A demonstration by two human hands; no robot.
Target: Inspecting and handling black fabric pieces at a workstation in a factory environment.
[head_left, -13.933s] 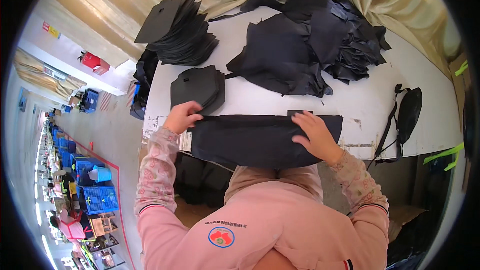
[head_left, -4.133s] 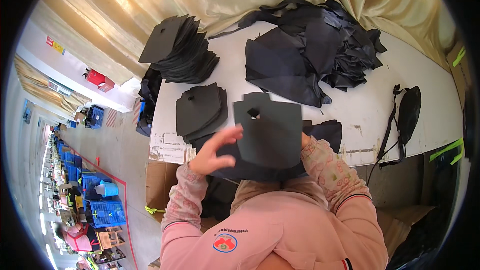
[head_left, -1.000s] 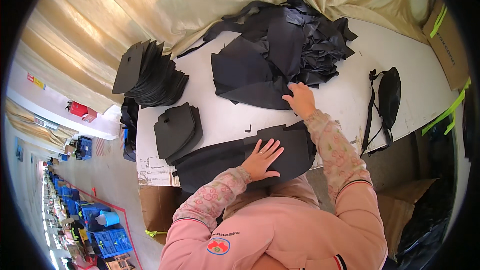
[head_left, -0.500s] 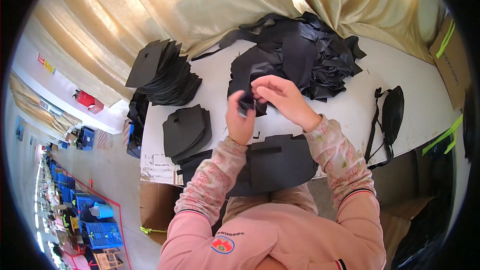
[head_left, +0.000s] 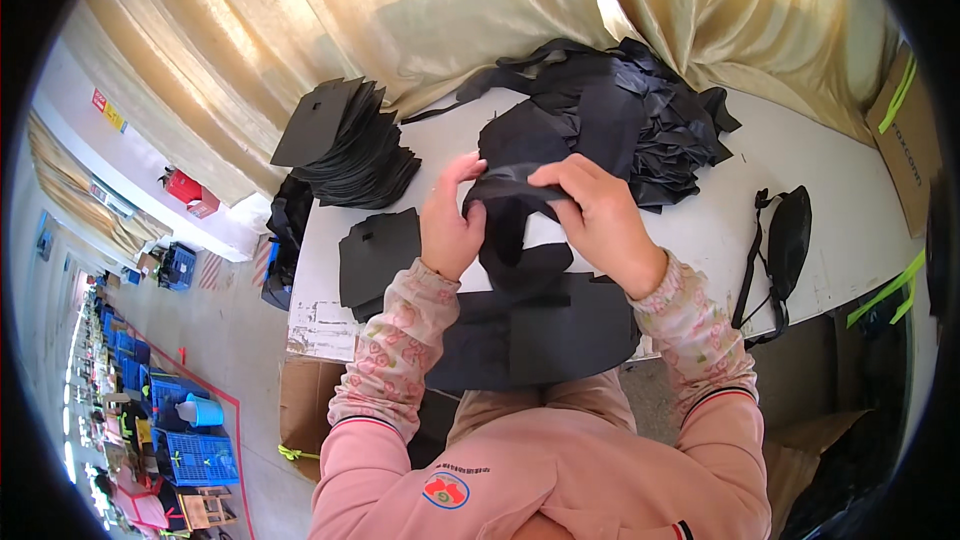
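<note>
A piece of thin black fabric (head_left: 512, 205) stretches between my two hands, its lower part hanging down over the table edge side. My left hand (head_left: 452, 220) pinches its left end between thumb and fingers. At the other end my right hand (head_left: 606, 225) grips it with thumb and bent forefinger. Under the hands, along the near edge, lies a flat black panel (head_left: 575, 335), partly covered by the hanging fabric. Just beyond the hands rises a heap of crumpled black fabric pieces (head_left: 680, 130). To the left sits a small stack of black panels (head_left: 378, 262).
A taller stack of black panels (head_left: 345, 145) stands at the back left of the white table (head_left: 770, 155). On the right lies a black strapped pouch (head_left: 788, 230). Curtains (head_left: 400, 10) hang behind, a cardboard box (head_left: 905, 140) stands far right, and blue crates (head_left: 205, 460) are on the floor.
My hands have moved apart, and the bunched black fabric between them is now spread out and hangs lower, over the panel.
</note>
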